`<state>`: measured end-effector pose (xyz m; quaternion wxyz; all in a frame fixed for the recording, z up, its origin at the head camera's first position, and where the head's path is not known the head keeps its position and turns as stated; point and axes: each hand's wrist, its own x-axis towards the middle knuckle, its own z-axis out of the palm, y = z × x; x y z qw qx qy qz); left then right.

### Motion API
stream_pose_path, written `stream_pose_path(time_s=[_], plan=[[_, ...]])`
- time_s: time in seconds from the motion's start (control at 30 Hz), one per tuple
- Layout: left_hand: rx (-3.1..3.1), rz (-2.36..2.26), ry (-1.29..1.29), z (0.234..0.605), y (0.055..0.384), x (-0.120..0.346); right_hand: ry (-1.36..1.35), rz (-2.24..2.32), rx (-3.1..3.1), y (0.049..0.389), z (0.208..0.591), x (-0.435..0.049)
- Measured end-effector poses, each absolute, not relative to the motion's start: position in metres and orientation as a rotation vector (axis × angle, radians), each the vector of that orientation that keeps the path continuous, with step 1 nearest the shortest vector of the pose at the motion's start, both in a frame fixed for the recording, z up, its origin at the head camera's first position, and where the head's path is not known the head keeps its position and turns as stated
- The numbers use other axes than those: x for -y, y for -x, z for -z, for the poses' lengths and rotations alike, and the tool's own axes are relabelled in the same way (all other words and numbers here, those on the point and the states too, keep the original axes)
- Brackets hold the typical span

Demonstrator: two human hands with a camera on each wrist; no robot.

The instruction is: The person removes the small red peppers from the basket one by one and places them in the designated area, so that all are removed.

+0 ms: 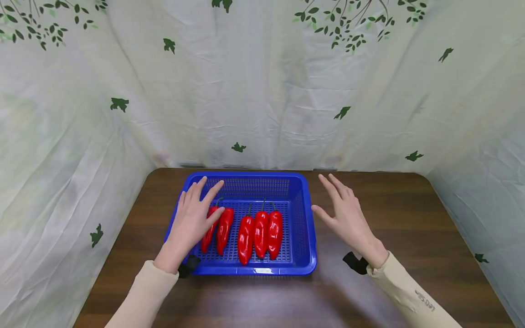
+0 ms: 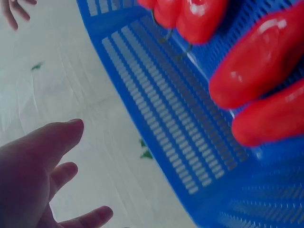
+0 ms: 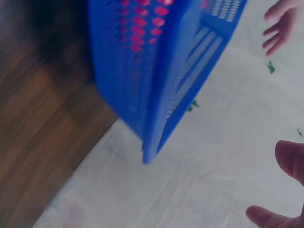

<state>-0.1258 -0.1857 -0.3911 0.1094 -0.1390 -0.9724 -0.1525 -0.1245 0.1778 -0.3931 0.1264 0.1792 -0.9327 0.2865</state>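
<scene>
Several glossy red chili peppers [image 1: 245, 240] with green stems lie inside a blue plastic basket [image 1: 310, 237] with perforated walls. Two of them sit at the left of the basket, partly covered by my left hand [image 1: 193, 218]; three lie side by side nearer the middle. That hand is above the basket's left side with its fingers spread, holding nothing. Just outside the right rim, my right hand [image 1: 346, 216] hovers with fingers spread and nothing in it. The left wrist view shows peppers [image 2: 263, 57] close up and the thumb [image 2: 61, 135] apart from the basket wall.
A brown wooden table [image 1: 410, 237] carries the basket near its back edge. Pale fabric [image 1: 262, 91] printed with green leaves hangs behind and along both sides. Each wrist wears a black strap [image 1: 356, 263].
</scene>
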Motion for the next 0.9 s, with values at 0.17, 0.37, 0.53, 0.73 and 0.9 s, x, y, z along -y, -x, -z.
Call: stream_pose_path(time_s=[0.17, 0.37, 0.53, 0.73, 0.9], plan=[[2.804, 0.504, 0.432, 0.384, 0.128, 0.205, -0.581, -1.021, 2.724, 0.125, 0.387, -0.173], [2.914, 0.647, 0.353, 0.378, 0.129, 0.235, -0.612, -1.229, 2.753, 0.127, 0.382, -0.167], [3.041, 0.877, 0.331, 0.380, 0.131, 0.260, -0.596, -1.362, 2.765, 0.128, 0.381, -0.161], [3.044, 1.186, 0.431, 0.390, 0.136, 0.281, -0.594, -1.541, 2.757, 0.127, 0.381, -0.154], [3.037, 1.550, 0.447, 0.400, 0.139, 0.295, -0.592, -1.670, 2.751, 0.126, 0.380, -0.148]])
